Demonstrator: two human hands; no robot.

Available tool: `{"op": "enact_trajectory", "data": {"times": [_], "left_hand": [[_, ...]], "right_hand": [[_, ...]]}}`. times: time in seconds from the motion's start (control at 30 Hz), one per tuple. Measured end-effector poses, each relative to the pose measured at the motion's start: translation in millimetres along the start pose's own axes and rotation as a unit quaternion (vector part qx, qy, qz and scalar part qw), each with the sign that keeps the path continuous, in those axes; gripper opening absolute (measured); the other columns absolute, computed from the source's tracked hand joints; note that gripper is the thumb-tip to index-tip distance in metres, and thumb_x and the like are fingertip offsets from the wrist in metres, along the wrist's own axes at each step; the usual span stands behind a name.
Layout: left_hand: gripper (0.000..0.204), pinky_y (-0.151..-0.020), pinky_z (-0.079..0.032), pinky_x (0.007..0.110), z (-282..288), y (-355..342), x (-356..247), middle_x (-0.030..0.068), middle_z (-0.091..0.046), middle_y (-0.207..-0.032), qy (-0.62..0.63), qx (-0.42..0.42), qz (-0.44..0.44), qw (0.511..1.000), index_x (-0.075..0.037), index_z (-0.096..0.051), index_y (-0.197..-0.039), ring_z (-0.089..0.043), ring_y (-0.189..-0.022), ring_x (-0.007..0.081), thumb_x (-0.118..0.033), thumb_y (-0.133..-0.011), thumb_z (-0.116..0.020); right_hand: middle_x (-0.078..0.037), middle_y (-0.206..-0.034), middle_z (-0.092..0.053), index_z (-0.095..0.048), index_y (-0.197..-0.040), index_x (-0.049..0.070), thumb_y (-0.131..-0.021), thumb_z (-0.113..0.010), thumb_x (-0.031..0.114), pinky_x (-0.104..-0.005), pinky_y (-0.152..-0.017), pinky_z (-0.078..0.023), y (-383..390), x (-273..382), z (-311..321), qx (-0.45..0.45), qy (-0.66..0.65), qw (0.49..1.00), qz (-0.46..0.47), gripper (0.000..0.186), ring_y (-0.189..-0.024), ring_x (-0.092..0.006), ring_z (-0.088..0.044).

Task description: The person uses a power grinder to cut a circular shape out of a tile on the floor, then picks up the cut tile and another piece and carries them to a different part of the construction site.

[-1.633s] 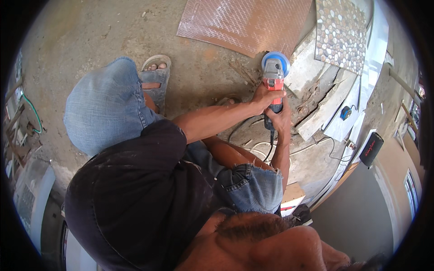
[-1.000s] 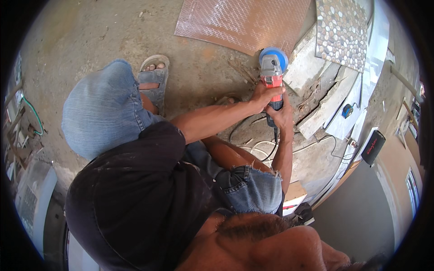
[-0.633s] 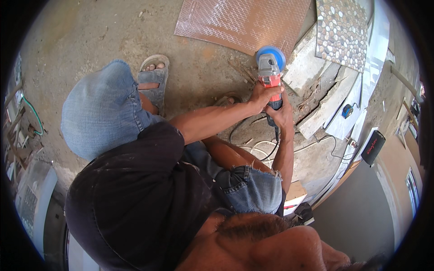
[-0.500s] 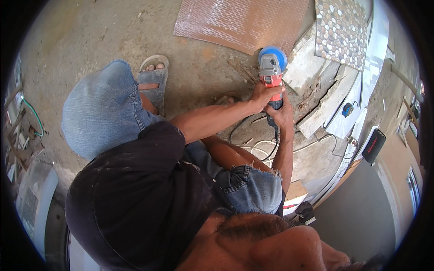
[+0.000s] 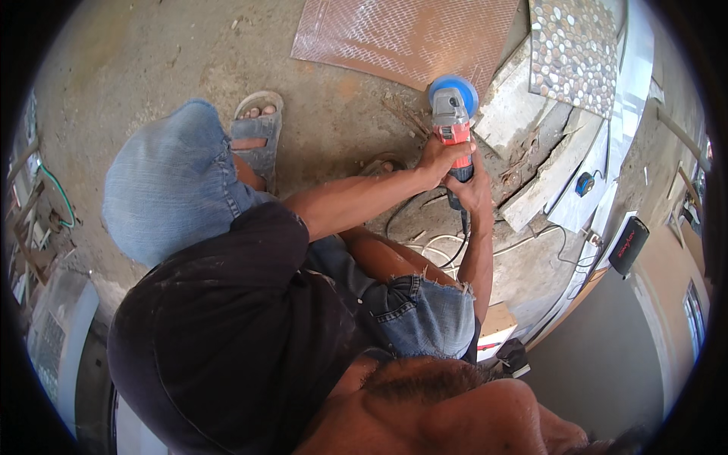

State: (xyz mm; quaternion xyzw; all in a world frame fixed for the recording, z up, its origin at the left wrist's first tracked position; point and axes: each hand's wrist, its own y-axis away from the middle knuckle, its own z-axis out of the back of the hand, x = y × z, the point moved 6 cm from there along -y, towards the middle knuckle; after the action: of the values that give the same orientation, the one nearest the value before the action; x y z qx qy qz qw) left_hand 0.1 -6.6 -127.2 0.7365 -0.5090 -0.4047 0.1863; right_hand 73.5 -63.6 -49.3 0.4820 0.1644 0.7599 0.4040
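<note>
1. Gripping the red and grey angle grinder (image 5: pixel 450 117) just behind its metal head with the left hand (image 5: pixel 439 161), probably for guiding this end better.
2. Clasping its dark rear part with the right hand (image 5: pixel 473 191), close behind the left one, perhaps for supporting the weight and stopping a twist.
3. Pointing the blue disc (image 5: pixel 453 81) forward, over the near edge of the brown patterned panel (image 5: pixel 394 38) on the floor (image 5: pixel 174 53); not showing clearly whether touching or staying above.
4. Letting the cable (image 5: pixel 465 226) hang from the rear end, presumably for avoiding the disc.
5. Having just on the right a broken pale slab (image 5: pixel 506 114), lying partly under a pebble-patterned panel (image 5: pixel 572 57).
</note>
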Motion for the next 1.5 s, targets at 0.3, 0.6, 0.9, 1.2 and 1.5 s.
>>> {"op": "enact_trajectory", "data": {"times": [0.3,0.6,0.9,1.2,1.5], "left_hand": [[0.041,-0.083,-0.053,0.033,1.0,5.0,-0.9,0.0040,-0.066,-0.101,-0.008,0.008,-0.012,1.000,-0.006,-0.063,-0.113,-0.064,-0.091,0.0140,-0.017,-0.079,-0.081],[0.044,-0.085,-0.053,0.033,4.0,3.2,-6.4,0.0040,-0.065,-0.105,-0.008,0.003,-0.008,1.000,-0.006,-0.061,-0.117,-0.063,-0.094,0.0137,-0.014,-0.078,-0.081],[0.040,-0.084,-0.053,0.032,5.4,4.3,-4.1,0.0032,-0.066,-0.102,-0.016,0.007,-0.016,1.000,-0.006,-0.063,-0.114,-0.063,-0.092,0.0132,-0.015,-0.079,-0.080],[0.039,-0.083,-0.053,0.033,2.1,4.4,-6.2,0.0041,-0.066,-0.103,-0.020,0.016,-0.002,1.000,-0.006,-0.063,-0.114,-0.064,-0.092,0.0142,-0.013,-0.080,-0.080],[0.035,-0.083,-0.054,0.034,3.3,5.2,-8.6,0.0055,-0.066,-0.103,-0.034,0.013,-0.016,0.999,-0.005,-0.063,-0.112,-0.065,-0.094,0.0159,-0.014,-0.082,-0.077]], "right_hand": [[-0.021,-0.110,-0.071,-0.037,-0.153,0.009,-0.067,-0.081,0.028,-0.0401,-0.086,-0.054,2.3,-7.3,-1.2,-0.010,0.004,1.000,0.029,0.098,-0.100,-0.0323,-0.071],[-0.020,-0.108,-0.072,-0.040,-0.151,0.009,-0.067,-0.080,0.028,-0.0402,-0.085,-0.055,0.6,-9.9,-8.0,-0.004,-0.011,1.000,-0.009,0.095,-0.099,-0.0314,-0.072],[-0.020,-0.108,-0.072,-0.037,-0.154,0.011,-0.068,-0.079,0.027,-0.0403,-0.084,-0.055,0.1,-12.3,-9.1,-0.007,-0.009,1.000,0.023,0.097,-0.098,-0.0322,-0.072],[-0.020,-0.108,-0.072,-0.037,-0.154,0.012,-0.068,-0.078,0.027,-0.0404,-0.084,-0.055,2.6,-16.0,-10.1,-0.015,-0.002,1.000,-0.007,0.096,-0.096,-0.0319,-0.072],[-0.020,-0.106,-0.072,-0.036,-0.154,0.013,-0.069,-0.077,0.024,-0.0403,-0.083,-0.055,-0.3,-11.8,-8.8,-0.006,-0.012,1.000,0.014,0.095,-0.097,-0.0314,-0.072]]}}
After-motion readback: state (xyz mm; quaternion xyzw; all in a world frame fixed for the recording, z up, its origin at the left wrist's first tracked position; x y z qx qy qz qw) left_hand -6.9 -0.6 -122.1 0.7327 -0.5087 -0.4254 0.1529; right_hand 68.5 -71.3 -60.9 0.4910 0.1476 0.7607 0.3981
